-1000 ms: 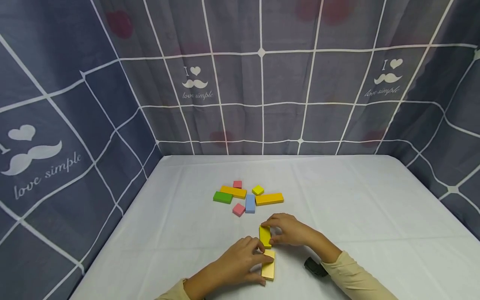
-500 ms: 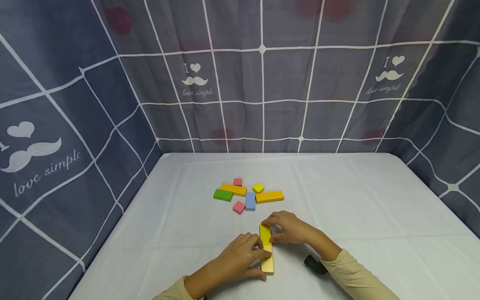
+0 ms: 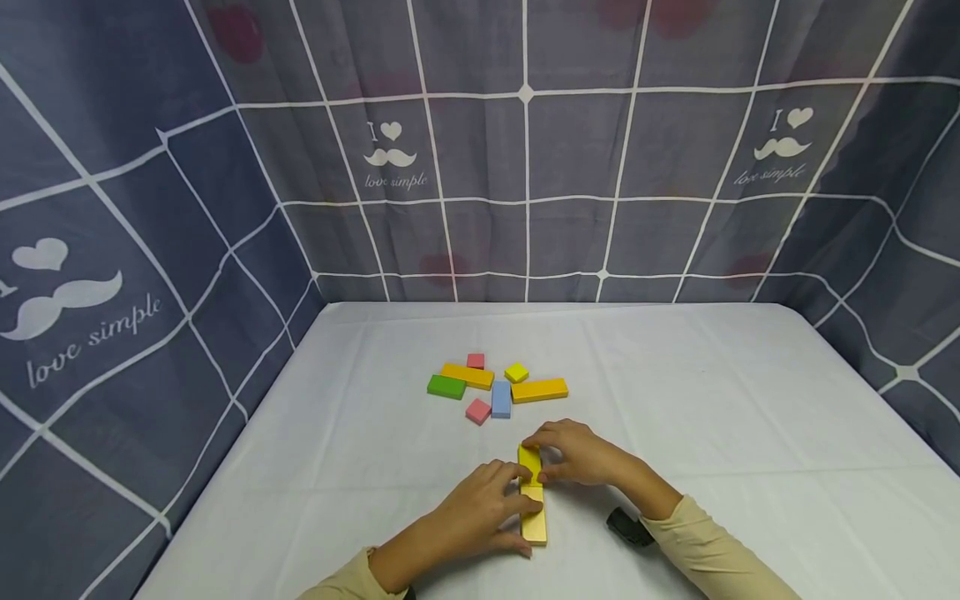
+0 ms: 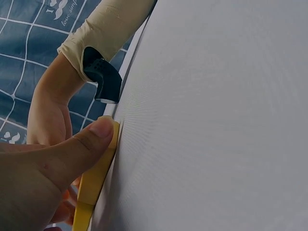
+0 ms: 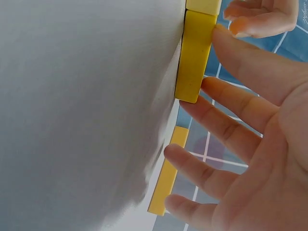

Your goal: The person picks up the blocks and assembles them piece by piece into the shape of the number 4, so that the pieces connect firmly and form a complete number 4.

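In the head view a pale yellow block point(image 3: 534, 527) and a brighter yellow block point(image 3: 529, 458) lie end to end on the white table, their ends touching. My left hand point(image 3: 480, 508) holds the pale block, its thumb at the near end and fingertips over the top by the joint. The left wrist view shows that thumb point(image 4: 91, 142) against the block's end. My right hand point(image 3: 581, 454) grips the yellow block from the right, thumb near the joint and index finger at the far end. In the right wrist view its other fingers point(image 5: 202, 173) are spread beyond the block.
Farther back lie two orange-yellow long blocks, left point(image 3: 467, 376) and right point(image 3: 540, 390), a green block point(image 3: 446, 387), a blue block point(image 3: 501, 400), a small yellow block point(image 3: 516, 372) and two pink blocks point(image 3: 477, 412). A black device point(image 3: 628, 527) sits by the right wrist. Gridded curtains point(image 3: 570, 242) surround the table.
The pale block has slid away from me with my left hand, closing the small gap to the yellow block. My right hand has stayed nearly in place on the yellow block.
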Available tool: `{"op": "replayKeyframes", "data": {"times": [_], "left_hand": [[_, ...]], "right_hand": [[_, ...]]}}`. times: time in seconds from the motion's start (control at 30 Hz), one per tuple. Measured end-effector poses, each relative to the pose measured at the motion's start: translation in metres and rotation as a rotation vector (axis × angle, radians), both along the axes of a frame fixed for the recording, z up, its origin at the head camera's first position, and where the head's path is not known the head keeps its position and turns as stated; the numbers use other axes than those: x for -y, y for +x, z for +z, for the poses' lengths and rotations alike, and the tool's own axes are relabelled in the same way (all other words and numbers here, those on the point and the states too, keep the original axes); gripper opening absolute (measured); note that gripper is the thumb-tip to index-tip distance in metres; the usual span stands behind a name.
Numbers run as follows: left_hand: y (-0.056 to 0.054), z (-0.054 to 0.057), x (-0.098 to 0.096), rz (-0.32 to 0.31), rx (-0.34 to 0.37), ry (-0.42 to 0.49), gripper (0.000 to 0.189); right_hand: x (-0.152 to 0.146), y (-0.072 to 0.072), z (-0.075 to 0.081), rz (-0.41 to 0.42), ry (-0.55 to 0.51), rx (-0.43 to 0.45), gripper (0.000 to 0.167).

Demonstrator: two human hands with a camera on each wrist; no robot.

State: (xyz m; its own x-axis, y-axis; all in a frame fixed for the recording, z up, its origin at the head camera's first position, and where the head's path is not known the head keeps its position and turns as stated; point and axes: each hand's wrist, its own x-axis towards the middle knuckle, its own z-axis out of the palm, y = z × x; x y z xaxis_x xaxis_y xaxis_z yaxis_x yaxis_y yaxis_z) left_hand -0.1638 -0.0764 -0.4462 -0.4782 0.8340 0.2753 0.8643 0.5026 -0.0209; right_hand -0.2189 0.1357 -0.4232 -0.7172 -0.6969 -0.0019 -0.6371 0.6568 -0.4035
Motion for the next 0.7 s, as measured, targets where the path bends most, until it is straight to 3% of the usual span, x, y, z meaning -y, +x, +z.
{"op": "replayKeyframes", "data": {"times": [0.27,0.53,0.7], "left_hand": [[0.0021,0.0025,0.0001,0.010,0.069,-0.030,0.051],[0.0013,0.0016,-0.0004,-0.035,0.018,-0.001,0.049],[0.0010,0.0026,-0.0008,-0.038,0.022,-0.006,0.048]], "right_hand": [[0.0007,0.0004,0.0008,-0.009,0.007,0.027,0.043],[0.0005,-0.0004,0.0013,-0.001,0.012,0.033,0.042],[0.0004,-0.0003,0.0024,0.005,0.023,0.027,0.042]]}}
